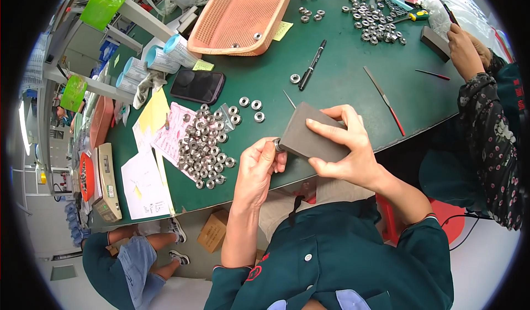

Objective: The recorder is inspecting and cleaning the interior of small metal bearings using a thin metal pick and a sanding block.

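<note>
Your left hand [258,169] is clenched around a small silver metal ring [277,144], pinched between thumb and fingertips and pressed against the near corner of the flat grey rectangular block [312,135]. Your right hand [346,147] grasps that block from above and behind, fingers spread over its top face and the thumb apparently underneath, holding it just above the near edge of the dark green table [331,78].

The ring looks hard, smooth and light, so it will likely slip if your pinch loosens; grip it by the outer rim, as you do now. The block seems stiff and not heavy, with a matt face that should give good grip; hold it by the long edges, away from the corner where the ring bears.

Just to your left lies a heap of similar silver metal rings [205,147], partly on pink and yellow paper sheets [165,130]. Beyond it are a black phone [197,86], a black pen [312,64] and a salmon plastic basket [243,14].

Most of the ring is hidden by your fingers, so its face cannot be judged. The block's underside and your right thumb are out of sight. Another person's hand [464,50] at the far right holds a similar dark block [435,42], but what it works on is too small to tell.
</note>
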Action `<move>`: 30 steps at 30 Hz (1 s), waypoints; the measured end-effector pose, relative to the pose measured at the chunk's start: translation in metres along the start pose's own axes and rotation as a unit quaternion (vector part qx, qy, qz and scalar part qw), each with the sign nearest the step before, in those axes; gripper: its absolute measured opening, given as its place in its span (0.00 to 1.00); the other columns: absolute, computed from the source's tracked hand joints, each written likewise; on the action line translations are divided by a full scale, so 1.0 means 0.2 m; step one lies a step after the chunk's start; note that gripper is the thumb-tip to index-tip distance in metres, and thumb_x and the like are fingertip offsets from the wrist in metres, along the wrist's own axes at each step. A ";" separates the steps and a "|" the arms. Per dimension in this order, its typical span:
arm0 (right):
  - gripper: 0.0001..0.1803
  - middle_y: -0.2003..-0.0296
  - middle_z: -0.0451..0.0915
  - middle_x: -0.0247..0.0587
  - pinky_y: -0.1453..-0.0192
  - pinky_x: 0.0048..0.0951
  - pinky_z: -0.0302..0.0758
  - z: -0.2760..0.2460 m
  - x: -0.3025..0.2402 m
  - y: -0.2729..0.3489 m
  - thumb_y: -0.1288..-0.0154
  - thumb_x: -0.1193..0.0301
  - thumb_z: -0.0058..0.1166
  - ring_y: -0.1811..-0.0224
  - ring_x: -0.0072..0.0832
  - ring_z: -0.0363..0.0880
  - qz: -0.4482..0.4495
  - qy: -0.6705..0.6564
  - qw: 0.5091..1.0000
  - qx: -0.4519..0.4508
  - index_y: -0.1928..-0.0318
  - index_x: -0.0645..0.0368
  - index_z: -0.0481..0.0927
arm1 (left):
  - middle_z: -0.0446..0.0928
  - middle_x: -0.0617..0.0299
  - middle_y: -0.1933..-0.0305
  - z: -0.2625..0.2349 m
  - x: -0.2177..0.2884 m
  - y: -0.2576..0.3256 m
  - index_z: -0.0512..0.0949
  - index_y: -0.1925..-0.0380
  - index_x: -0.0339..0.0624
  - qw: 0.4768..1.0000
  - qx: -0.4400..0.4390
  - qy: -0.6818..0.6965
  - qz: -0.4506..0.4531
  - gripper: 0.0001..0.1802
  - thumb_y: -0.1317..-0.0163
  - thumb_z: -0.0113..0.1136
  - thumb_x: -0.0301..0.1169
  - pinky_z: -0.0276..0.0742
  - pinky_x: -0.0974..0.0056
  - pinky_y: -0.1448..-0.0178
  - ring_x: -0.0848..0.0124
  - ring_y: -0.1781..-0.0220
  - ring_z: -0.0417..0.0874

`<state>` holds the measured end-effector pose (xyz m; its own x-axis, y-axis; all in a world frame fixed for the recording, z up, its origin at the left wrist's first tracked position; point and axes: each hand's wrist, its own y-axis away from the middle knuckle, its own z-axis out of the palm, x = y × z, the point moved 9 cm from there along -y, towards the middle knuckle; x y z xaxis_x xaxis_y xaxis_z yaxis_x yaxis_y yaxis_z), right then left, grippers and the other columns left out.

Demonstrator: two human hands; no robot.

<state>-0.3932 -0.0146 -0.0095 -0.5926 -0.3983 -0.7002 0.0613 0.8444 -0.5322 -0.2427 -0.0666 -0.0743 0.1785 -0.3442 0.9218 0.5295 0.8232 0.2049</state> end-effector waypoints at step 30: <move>0.33 0.55 0.71 0.47 0.51 0.34 0.61 -0.19 0.10 0.03 0.70 0.68 0.66 0.55 0.36 0.69 0.014 0.120 0.969 0.217 0.53 0.55 0.79 | 0.75 0.61 0.69 -0.04 -0.03 -0.02 0.74 0.59 0.33 0.993 -0.025 0.119 -0.011 0.15 0.35 0.50 0.35 0.71 0.73 0.63 0.76 0.70 0.73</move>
<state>-0.4362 -0.0034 -0.0088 -0.7519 -0.2392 -0.6144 0.3809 0.6030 -0.7009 -0.2402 -0.0720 -0.0828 0.3538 -0.4641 0.8120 0.5750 0.7927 0.2025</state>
